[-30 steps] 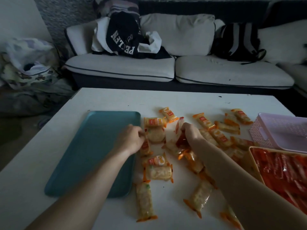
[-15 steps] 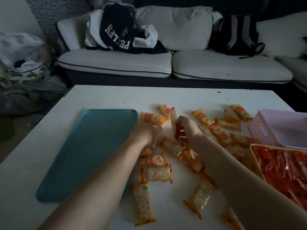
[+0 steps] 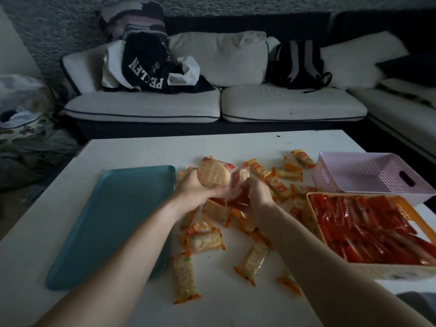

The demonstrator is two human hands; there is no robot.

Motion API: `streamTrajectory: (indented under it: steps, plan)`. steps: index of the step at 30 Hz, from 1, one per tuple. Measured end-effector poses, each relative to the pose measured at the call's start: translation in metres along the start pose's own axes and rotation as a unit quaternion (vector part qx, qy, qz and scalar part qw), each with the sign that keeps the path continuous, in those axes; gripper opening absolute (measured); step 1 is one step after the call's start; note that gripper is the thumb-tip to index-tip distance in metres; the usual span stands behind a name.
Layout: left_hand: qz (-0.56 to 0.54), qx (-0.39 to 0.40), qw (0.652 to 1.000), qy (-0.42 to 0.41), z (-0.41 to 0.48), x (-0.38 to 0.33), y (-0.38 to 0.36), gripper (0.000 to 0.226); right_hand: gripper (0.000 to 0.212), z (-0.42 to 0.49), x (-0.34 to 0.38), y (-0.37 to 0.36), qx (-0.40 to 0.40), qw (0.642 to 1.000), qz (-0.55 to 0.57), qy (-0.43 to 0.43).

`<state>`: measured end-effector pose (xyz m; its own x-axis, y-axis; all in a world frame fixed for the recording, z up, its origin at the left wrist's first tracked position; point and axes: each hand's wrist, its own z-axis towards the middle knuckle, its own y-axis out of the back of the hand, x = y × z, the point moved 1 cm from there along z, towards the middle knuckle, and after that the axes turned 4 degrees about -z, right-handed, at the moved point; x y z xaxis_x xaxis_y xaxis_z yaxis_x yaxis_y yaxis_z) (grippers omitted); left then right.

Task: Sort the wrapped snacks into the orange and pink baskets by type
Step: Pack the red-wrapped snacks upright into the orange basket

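Note:
My left hand [image 3: 193, 192] grips a wrapped round cracker [image 3: 214, 173] and holds it up above the pile. My right hand [image 3: 256, 197] is right beside it, fingers curled round a red-wrapped snack [image 3: 240, 199]. Several orange-edged wrapped snacks [image 3: 204, 240] lie scattered on the white table [image 3: 236, 145] between and below my arms. The orange basket [image 3: 313, 223] at the right is full of red wrapped sticks. Behind it stands the pink basket [image 3: 330, 171], with nothing visible inside.
A teal tray [image 3: 113, 220] lies flat on the table's left side. More wrapped snacks [image 3: 287, 175] lie near the pink basket. Beyond the table is a white sofa [image 3: 212, 107] with clothes and a black backpack [image 3: 295, 64].
My left hand has lifted a round cracker out of the pile. My right hand has drawn in next to it, holding a red wrapper. The camera tilted up a little.

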<state>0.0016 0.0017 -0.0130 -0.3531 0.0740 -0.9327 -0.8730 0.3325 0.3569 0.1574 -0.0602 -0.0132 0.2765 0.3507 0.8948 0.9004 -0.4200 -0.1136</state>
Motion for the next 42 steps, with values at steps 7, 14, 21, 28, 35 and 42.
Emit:
streamTrajectory:
  steps: [7,14,21,28,35,42]
  plan:
    - [0.024,0.036,0.999,-0.011,-0.031,-0.032,-0.048,0.092,0.029,-0.041,0.015,0.039,0.061,0.997,-0.009,0.054]
    - [0.040,0.136,0.987,-0.071,-0.042,-0.085,-0.137,0.111,0.019,-0.062,0.035,0.142,-0.021,0.971,-0.129,0.200]
    - [0.037,0.104,0.991,-0.075,-0.044,-0.106,-0.208,0.088,0.055,-0.065,0.041,0.266,-0.200,0.905,-0.346,0.148]
    - [0.195,0.079,0.967,-0.144,-0.041,-0.105,-0.262,0.053,0.034,-0.058,0.038,0.296,-0.222,0.874,-0.406,0.148]
    - [0.250,0.054,0.949,-0.184,-0.035,-0.112,-0.293,0.042,0.028,-0.053,0.033,0.301,-0.147,0.864,-0.457,0.153]
    - [0.004,0.075,0.983,-0.165,-0.026,-0.124,-0.302,0.033,0.028,-0.051,0.042,0.323,-0.105,0.920,-0.349,0.145]
